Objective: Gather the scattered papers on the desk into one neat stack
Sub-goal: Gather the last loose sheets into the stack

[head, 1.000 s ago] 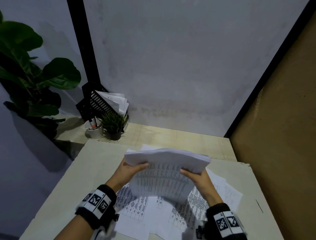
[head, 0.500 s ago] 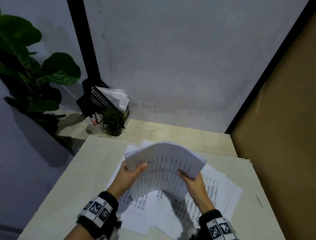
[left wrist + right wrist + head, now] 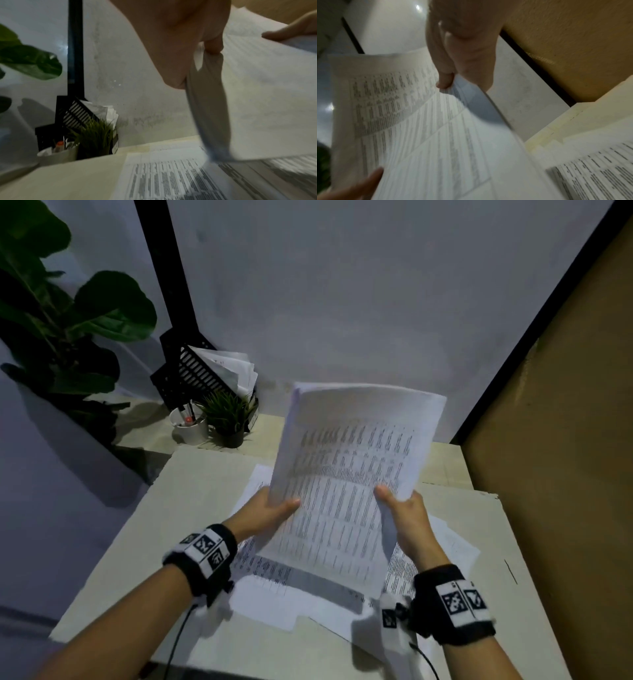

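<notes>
White printed sheets, gathered into a sheaf of papers (image 3: 346,484), stand nearly upright above the middle of the desk (image 3: 144,559), their printed face turned toward the person and their lower edge down close to the loose sheets (image 3: 274,587) lying there; I cannot tell whether it touches them. The left hand (image 3: 265,513) grips the sheaf's left edge, thumb on the front and fingers behind. The right hand (image 3: 406,515) grips the right edge the same way, thumb pressed on the printed face. From the left wrist the sheaf's edge (image 3: 209,108) shows thick and blurred, pinched under the left hand (image 3: 180,40). From the right wrist the printed columns (image 3: 419,121) run down the page beneath the right hand (image 3: 464,51); the text is too blurred to read.

Loose sheets lie flat and overlapping on the desk under the sheaf, spreading toward the near edge and toward the right side (image 3: 455,546).

At the far left corner a black file rack (image 3: 191,371) leans with papers in it. Just in front stand a white cup (image 3: 190,428) holding pens and a small potted grass plant (image 3: 227,414), side by side. A large-leafed plant (image 3: 68,313) rises beyond the desk's left edge. A brown board (image 3: 565,440) stands along the right edge.
</notes>
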{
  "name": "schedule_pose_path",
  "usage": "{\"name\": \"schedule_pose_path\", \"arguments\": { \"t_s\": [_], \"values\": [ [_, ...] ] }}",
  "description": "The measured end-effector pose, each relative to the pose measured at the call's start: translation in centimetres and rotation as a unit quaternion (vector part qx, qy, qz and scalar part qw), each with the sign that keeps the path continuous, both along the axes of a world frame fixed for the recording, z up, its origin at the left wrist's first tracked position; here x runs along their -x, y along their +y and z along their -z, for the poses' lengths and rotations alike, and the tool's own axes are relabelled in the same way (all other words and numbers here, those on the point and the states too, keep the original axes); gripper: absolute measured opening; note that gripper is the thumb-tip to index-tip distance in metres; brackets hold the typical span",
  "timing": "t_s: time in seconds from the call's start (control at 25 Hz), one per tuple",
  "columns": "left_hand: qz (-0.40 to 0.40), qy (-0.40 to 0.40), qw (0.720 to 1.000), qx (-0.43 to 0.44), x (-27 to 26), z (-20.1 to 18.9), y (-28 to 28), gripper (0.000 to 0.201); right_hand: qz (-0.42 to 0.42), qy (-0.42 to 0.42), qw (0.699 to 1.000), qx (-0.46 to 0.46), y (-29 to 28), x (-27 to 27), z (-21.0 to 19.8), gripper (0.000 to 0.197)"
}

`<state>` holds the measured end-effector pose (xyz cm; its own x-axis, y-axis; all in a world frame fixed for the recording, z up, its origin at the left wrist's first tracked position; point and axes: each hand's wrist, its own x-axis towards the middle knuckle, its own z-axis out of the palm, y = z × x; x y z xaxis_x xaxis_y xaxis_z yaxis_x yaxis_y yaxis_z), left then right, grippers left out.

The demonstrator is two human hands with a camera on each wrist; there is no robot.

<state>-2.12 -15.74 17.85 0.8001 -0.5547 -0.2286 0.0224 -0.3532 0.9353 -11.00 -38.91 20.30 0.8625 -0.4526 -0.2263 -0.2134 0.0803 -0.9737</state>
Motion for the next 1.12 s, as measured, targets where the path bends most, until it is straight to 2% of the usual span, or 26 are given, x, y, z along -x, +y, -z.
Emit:
{"name": "schedule_pose_path", "arguments": {
  "t_s": [0.04, 0.08, 0.16, 0.2, 0.24, 0.32, 0.4, 0.44, 0.52, 0.56, 0.68, 0.84, 0.92, 1.0, 1.04, 1.12],
  "values": [
    [0.01, -0.021, 1.0, -0.02, -0.5, 0.0, 0.3, 0.042, -0.006, -0.015, 1.0, -0.02, -0.4, -0.1, -0.1, 0.04],
    [0.003, -0.032, 0.999, -0.032, -0.7, 0.0, 0.5, 0.04, -0.016, -0.001, 1.0, -0.013, -0.8, -0.1, 0.3, 0.034],
    [-0.029, -0.034, 0.998, -0.038, -1.4, 1.0, 1.6, 0.03, -0.028, 0.098, 0.994, 0.043, -2.6, 0.8, 3.6, 0.039],
    [-0.054, -0.03, 0.997, -0.045, -1.5, 1.5, 2.5, 0.028, -0.013, 0.179, 0.981, 0.067, -3.5, 1.8, 5.5, 0.051],
    [-0.087, -0.022, 0.994, -0.058, -1.5, 1.9, 3.3, 0.027, 0.027, 0.273, 0.958, 0.084, -4.7, 3.0, 7.8, 0.067],
    [-0.137, -0.016, 0.988, -0.071, -1.2, 2.7, 5.4, 0.029, 0.125, 0.423, 0.892, 0.1, -6.2, 6.0, 10.7, 0.096],
    [-0.156, -0.016, 0.985, -0.066, -0.4, 3.1, 7.3, 0.017, 0.178, 0.488, 0.847, 0.117, -6.5, 7.9, 13.0, 0.111],
    [-0.16, -0.014, 0.985, -0.061, -0.1, 3.4, 8.0, 0.013, 0.183, 0.488, 0.844, 0.126, -6.3, 8.1, 13.7, 0.116],
    [-0.175, -0.004, 0.983, -0.055, 0.1, 4.0, 9.0, 0.024, 0.205, 0.444, 0.865, 0.113, -5.3, 7.3, 15.1, 0.12],
    [-0.181, 0.003, 0.982, -0.055, 0.3, 4.2, 9.3, 0.026, 0.209, 0.423, 0.876, 0.102, -4.7, 6.7, 15.3, 0.114],
    [-0.184, 0.019, 0.982, -0.045, 0.7, 4.7, 10.1, 0.022, 0.166, 0.398, 0.896, 0.105, -3.6, 5.9, 15.8, 0.074],
    [-0.199, 0.028, 0.979, -0.043, 1.2, 5.3, 11.1, 0.023, 0.122, 0.33, 0.925, 0.142, -3.6, 6.4, 15.5, 0.033],
    [-0.21, 0.041, 0.976, -0.039, 1.4, 5.7, 11.5, 0.023, 0.11, 0.284, 0.945, 0.114, -3.4, 6.1, 15.6, 0.035],
    [-0.215, 0.054, 0.975, -0.032, 1.6, 6.1, 11.6, 0.025, 0.085, 0.255, 0.963, 0.03, -2.7, 5.5, 15.5, 0.042],
    [-0.218, 0.059, 0.974, -0.026, 1.7, 6.1, 11.4, 0.024, 0.075, 0.253, 0.964, 0.012, -2.6, 5.3, 15.5, 0.039],
    [-0.227, 0.062, 0.972, -0.014, 1.9, 6.1, 11.0, 0.022, 0.097, 0.259, 0.96, 0.047, -3.0, 5.1, 14.5, 0.022]
  ]
}}
